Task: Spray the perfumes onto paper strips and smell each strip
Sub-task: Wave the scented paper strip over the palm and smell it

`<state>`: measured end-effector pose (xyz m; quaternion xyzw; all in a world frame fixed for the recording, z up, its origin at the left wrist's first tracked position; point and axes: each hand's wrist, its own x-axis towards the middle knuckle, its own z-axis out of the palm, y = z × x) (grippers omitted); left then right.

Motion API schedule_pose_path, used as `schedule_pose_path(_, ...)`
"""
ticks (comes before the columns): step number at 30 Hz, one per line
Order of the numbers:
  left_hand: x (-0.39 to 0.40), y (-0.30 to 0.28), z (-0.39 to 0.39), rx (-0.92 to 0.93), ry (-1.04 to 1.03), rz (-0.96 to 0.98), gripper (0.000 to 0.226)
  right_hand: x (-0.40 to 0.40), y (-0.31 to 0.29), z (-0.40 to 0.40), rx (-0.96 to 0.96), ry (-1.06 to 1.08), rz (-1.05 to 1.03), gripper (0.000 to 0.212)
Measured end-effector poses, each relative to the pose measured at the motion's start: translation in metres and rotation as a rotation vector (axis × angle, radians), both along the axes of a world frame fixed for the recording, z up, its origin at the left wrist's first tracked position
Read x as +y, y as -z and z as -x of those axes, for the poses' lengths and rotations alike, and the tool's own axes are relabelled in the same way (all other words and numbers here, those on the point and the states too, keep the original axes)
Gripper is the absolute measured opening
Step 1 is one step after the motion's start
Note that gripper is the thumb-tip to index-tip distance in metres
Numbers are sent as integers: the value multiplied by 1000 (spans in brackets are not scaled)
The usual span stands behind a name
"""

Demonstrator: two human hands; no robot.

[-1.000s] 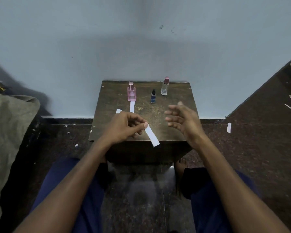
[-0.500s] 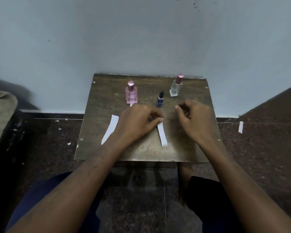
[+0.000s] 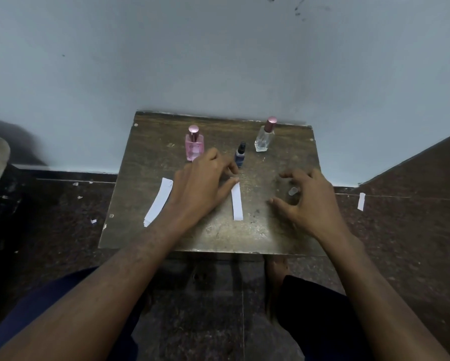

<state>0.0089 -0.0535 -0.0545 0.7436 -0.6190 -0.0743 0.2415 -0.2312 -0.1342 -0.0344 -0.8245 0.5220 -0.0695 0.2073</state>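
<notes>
So from where I'm standing, the whole thing comes down to the middle paper strip [image 3: 237, 201] and the small dark blue bottle [image 3: 240, 155] right behind it. The strip lies flat on the counter [image 3: 218, 235], its long axis running near-to-far, and the far end sits under the left hand's [image 3: 205, 186] thumb tip. That hand's fingers [image 3: 229, 165] are loosely curled, pressing rather than pinching as far as I can tell, and they reach almost to the blue bottle, so the left is clearly the nearer hand for it.

The right hand [image 3: 312, 199] hovers well right of the strip, fingers spread and released, arched over a tiny clear cap-like thing [image 3: 293, 191]. Not gripping it, just over it.

Other stuff: pink bottle [image 3: 194, 145] far left, partly behind the left hand's knuckles; clear bottle [image 3: 265, 136] with a rosy cap far right, standing free. A second strip [image 3: 159, 201] lies slanted at the counter's left edge, apart from both hands.

My guess is the blue bottle gets picked next. The pink one stands close enough to get bumped.
</notes>
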Motion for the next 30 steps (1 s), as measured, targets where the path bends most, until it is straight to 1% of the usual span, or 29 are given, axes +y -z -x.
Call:
schedule_pose_path(2,4,-1,0,-7,18,-23,22,-2,5,1,-3,11,16,44)
schedule_pose_path(4,8,-1,1,-17,39,-47,23,-4,10,1,-2,-1,80,26)
schedule_pose_path(5,9,-1,2,-24,43,-52,23,-5,12,0,-15,-7,109,21)
schedule_pose_path(7,10,-1,4,-47,45,-62,23,-6,12,-6,-78,-6,148,18)
schedule_pose_path(10,10,-2,3,-53,38,-80,23,-1,6,-23,-246,45,134,12)
schedule_pose_path(12,9,-2,4,-58,25,-91,24,3,2,-35,-326,68,124,11)
schedule_pose_path(14,8,-3,5,-68,16,-98,24,5,0,-46,-398,91,141,16)
schedule_pose_path(16,7,-4,6,-72,14,-98,24,4,2,-55,-442,118,189,23)
schedule_pose_path(19,6,-5,4,-71,11,-91,22,1,7,-68,-503,131,237,25)
schedule_pose_path(22,7,-6,3,-44,15,-76,20,-9,9,-76,-511,97,263,22)
schedule_pose_path(24,8,-6,3,-31,21,-67,20,-15,7,-79,-538,114,298,19)
schedule_pose_path(27,9,-7,-3,-7,17,-46,20,-14,2,-82,-650,157,332,14)
schedule_pose_path(30,9,-5,-10,11,42,-45,20,-9,-2,-82,-742,181,306,11)
